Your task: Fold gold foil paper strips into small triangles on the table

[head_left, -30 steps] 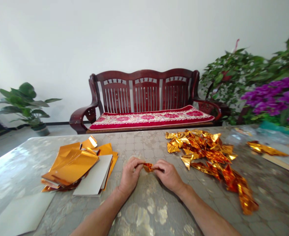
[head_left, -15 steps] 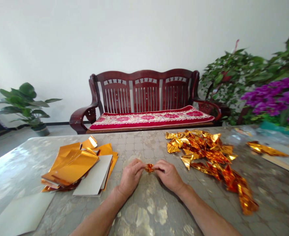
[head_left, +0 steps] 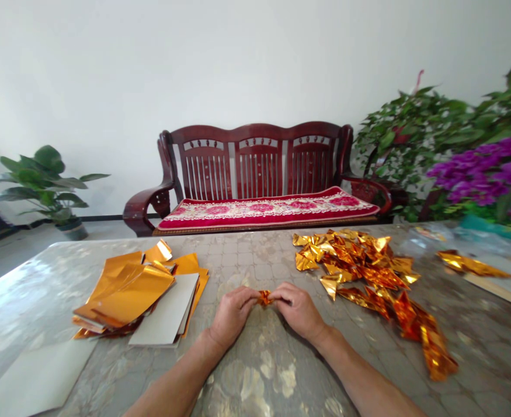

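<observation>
Your left hand (head_left: 232,315) and right hand (head_left: 299,310) both pinch one small crumpled gold foil piece (head_left: 264,297) between their fingertips, low over the table (head_left: 255,382), midway between its left and right edges. It looks part-folded, though it is too small to tell how far. Toward the right edge a heap of folded foil pieces (head_left: 360,263) lies done; toward the left edge a stack of flat gold sheets (head_left: 138,292) sits unfolded, so plenty is left
</observation>
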### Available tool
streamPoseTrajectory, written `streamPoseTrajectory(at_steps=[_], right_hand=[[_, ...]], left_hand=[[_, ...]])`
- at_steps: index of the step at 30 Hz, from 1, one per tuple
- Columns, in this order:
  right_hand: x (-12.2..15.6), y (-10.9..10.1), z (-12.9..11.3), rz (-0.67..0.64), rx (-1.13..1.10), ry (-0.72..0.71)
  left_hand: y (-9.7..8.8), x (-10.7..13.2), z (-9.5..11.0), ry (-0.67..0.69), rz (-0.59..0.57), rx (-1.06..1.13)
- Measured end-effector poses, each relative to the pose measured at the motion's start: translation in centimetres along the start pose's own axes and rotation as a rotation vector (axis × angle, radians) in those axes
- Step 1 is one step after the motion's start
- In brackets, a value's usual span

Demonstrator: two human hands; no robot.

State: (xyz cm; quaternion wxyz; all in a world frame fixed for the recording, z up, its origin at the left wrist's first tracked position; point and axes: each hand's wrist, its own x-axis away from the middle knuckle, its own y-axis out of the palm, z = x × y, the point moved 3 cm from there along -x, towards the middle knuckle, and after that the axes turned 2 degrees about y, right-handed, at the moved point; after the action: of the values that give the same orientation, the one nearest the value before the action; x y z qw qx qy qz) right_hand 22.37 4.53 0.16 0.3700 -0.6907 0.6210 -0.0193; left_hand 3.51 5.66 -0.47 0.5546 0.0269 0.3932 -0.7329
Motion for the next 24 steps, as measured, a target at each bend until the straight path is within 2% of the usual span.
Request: streamPoseTrajectory(at_steps=[24], right_hand=[[-0.09, 0.28, 0.3, -0.006, -0.025, 0.018]], left_hand=[[0.28, -0.02, 0.74, -0.032, 0.002, -0.006]])
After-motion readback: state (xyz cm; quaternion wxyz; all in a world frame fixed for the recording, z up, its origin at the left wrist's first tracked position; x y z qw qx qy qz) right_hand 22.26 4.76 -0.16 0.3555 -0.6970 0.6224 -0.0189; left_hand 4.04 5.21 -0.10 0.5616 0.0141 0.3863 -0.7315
